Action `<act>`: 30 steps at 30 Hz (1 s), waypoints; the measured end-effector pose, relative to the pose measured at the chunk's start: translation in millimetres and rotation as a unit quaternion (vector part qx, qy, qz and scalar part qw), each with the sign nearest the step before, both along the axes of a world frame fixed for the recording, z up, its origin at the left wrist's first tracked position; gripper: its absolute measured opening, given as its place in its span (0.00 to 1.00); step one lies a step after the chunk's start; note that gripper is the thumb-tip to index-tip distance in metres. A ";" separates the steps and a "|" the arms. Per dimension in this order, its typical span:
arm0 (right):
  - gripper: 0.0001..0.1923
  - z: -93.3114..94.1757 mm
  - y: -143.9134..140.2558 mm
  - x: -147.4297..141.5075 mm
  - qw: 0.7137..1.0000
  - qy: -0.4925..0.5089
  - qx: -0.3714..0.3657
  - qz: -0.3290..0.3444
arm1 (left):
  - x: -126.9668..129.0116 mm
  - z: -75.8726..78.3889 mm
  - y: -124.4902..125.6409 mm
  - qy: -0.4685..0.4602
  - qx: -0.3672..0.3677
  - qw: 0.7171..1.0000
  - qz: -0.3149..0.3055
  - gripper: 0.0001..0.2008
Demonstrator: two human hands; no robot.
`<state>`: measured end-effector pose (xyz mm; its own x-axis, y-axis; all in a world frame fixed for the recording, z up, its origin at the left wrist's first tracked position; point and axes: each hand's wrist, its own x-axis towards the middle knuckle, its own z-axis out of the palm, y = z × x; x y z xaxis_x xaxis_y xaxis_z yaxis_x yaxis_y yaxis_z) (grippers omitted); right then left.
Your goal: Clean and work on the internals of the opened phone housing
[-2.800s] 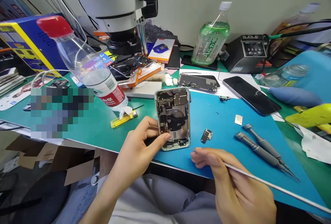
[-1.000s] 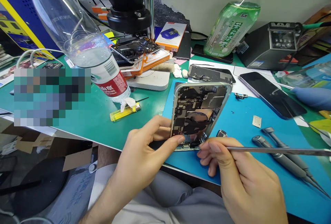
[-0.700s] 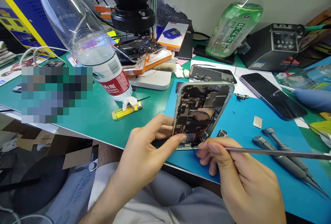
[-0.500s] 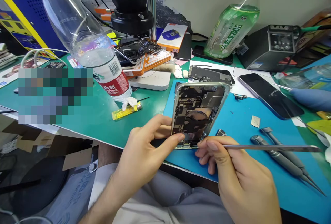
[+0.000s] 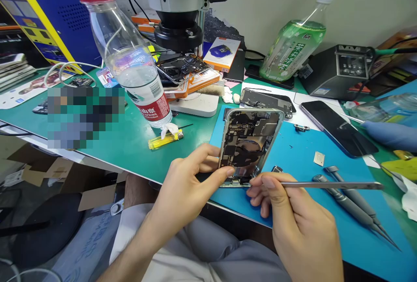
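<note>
My left hand (image 5: pixel 184 186) pinched the opened phone (image 5: pixel 249 145) by its frame edges, tilted above the blue mat (image 5: pixel 302 169). At three o'clock, my right hand (image 5: pixel 293 221) gripped thin tweezers (image 5: pixel 329 184). It looked light, stiff, its exposed boards fragile.

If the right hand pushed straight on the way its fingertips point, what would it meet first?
Most likely the bottom edge of the opened silver-framed phone, which the right hand, gripping thin metal tweezers, nearly touches; depth is unclear.
</note>
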<state>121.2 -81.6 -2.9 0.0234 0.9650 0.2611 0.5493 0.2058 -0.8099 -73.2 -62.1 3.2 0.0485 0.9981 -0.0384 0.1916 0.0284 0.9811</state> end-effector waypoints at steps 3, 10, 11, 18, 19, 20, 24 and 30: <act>0.17 0.3 0.7 0.5 1.000 0.000 0.012 0.008 | 0.5 -0.8 -0.4 -0.008 -0.003 1.000 0.003 0.07; 0.17 -0.6 3.4 -2.9 1.000 -0.007 0.025 0.002 | 1.1 -1.1 0.2 -0.012 -0.012 1.000 0.008 0.07; 0.18 -0.5 3.3 -3.4 1.000 -0.007 0.025 -0.004 | 1.0 -1.8 0.2 -0.009 -0.010 1.000 0.010 0.07; 0.19 3.6 2.8 -0.9 0.999 0.037 0.005 -0.002 | 1.5 -7.2 -0.4 -0.002 0.014 1.000 0.014 0.08; 0.19 4.2 3.1 -0.2 0.999 0.049 -0.002 0.003 | 1.8 -6.9 -0.4 -0.001 0.015 1.000 0.014 0.08; 0.19 4.7 3.5 0.3 0.998 0.058 -0.006 0.007 | 2.1 -6.4 -0.3 0.000 0.015 1.000 0.013 0.08; 0.19 4.6 4.5 -0.1 0.998 0.055 -0.014 0.012 | 2.5 -4.2 0.5 0.005 0.016 1.000 0.012 0.07; 0.19 3.9 4.8 -0.7 0.999 0.049 -0.013 0.017 | 1.0 -5.1 0.1 0.014 0.026 0.999 0.013 0.08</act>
